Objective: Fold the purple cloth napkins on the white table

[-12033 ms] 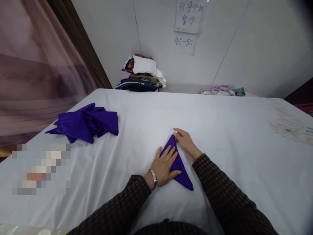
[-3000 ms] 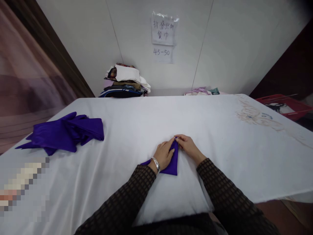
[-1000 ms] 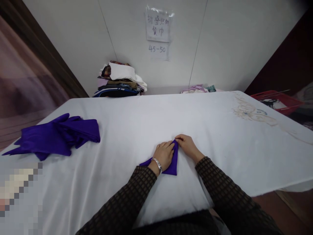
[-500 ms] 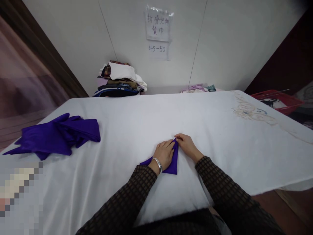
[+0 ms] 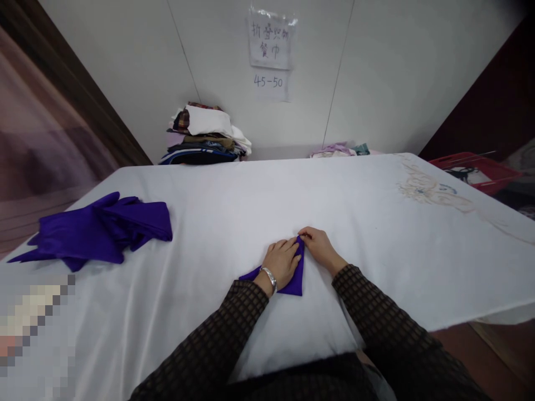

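A folded purple cloth napkin (image 5: 296,283) lies on the white tablecloth in front of me. My left hand (image 5: 281,260), with a silver bangle at its wrist, rests flat on the napkin and covers much of it. At the napkin's top corner, the thumb and fingers of my right hand (image 5: 317,245) pinch the cloth. Part of the napkin's left edge shows beside my left wrist. A loose heap of purple cloths (image 5: 87,234) lies at the left of the table.
Stacked folded clothes (image 5: 204,139) stand at the far edge by the wall, with a smaller lilac cloth pile (image 5: 334,150) to their right. Beyond the table's right edge is a red basket (image 5: 489,170). The tablecloth (image 5: 225,206) has embroidery at right. Handwritten paper signs (image 5: 271,53) hang above.
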The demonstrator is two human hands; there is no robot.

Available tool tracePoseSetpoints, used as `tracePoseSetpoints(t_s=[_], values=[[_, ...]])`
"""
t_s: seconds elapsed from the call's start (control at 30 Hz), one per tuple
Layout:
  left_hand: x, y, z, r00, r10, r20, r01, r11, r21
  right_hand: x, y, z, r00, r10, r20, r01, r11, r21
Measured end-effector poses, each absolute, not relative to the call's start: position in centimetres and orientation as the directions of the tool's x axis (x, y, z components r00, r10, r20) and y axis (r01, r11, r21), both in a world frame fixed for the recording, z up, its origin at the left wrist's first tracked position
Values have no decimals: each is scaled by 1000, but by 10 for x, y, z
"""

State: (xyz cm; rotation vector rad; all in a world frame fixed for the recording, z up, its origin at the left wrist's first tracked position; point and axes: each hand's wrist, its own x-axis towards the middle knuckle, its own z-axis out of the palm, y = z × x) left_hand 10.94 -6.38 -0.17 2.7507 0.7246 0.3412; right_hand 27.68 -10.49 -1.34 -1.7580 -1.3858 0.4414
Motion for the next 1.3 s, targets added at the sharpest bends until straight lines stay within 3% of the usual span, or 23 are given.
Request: tracePoseSetpoints(t_s=[0.5,0.7,1.03,1.17,1.3], values=[[110,-65,0,851,504,145,446,-841,307,280,-102,-16,205,937,282,759,29,-651],[111,-65,-3,871,460,173,405,-871,280,279,-103,-11,201,949,242,833,-35,-552],[111,-65,-4,887,435,154,385,-882,273,276,-102,-7,266,936,230,859,-122,-498],[111,-65,-5,880,445,163,392,-877,278,279,-100,-10,309,916,255,850,-146,-505],[111,-65,-6,877,448,173,392,-876,280,284,-103,-11,389,848,361,789,-104,-605]])
